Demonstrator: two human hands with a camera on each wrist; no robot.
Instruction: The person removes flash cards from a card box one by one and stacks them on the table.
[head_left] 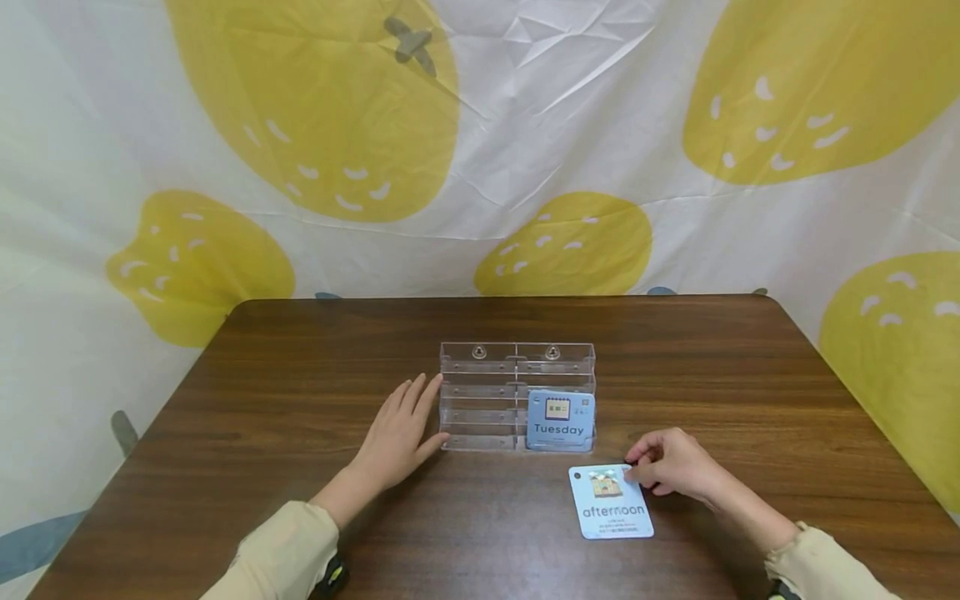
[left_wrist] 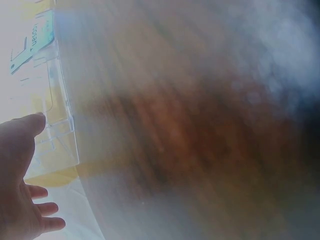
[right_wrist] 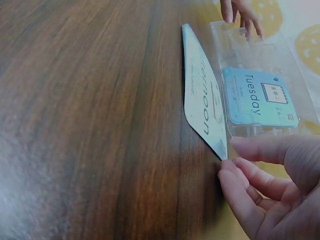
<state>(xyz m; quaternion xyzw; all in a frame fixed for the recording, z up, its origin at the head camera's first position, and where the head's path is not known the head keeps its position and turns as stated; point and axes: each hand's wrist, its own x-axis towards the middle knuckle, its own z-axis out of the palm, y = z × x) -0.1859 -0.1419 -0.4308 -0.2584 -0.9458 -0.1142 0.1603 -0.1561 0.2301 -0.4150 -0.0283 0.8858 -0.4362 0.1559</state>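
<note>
A clear plastic card rack (head_left: pixel 480 404) with several pockets in two columns stands mid-table. In its lower right pocket sits a blue card reading "Tuesday" (head_left: pixel 560 421), also seen in the right wrist view. My left hand (head_left: pixel 397 433) lies at the rack's left side, fingers fairly straight, thumb and fingertips touching or very near its edge. My right hand (head_left: pixel 678 467) pinches the upper right corner of a pale blue card reading "afternoon" (head_left: pixel 613 521), which has a building picture. The card is in front of the rack; the right wrist view shows it tilted above the wood.
The dark brown wooden table (head_left: pixel 300 350) has rounded far corners. Behind it hangs a white cloth (head_left: pixel 570 158) printed with large yellow fruit. Dark bands sit on both wrists, below pale sleeves (head_left: pixel 281 550).
</note>
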